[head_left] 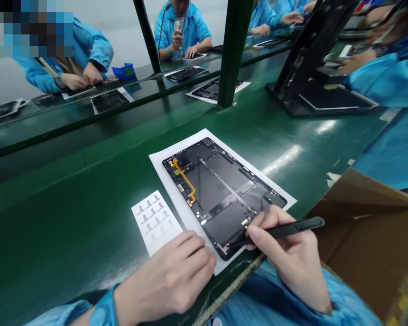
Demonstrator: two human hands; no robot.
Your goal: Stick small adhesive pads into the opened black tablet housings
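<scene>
Left hand (177, 276) flat, fingers curled; right hand (289, 253) apparently pinching.

**Clearance, near counter**

Open green counter (71, 199) left of sticker sheet (155, 222) and beyond opened tablet (221, 190). Obstacles: green post (233, 50) behind, black stand (313, 68) rear-right, cardboard box (370, 235) close on right.

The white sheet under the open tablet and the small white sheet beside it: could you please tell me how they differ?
The white sheet under the open tablet is larger and plain; the small white sheet carries rows of grey shapes. The larger one bears the tablet, where the right hand holds black tweezers; the small one bears nothing. The left hand rests on the larger sheet's near corner and seems to touch the small one's edge. Both lie flat on the green table.
</scene>
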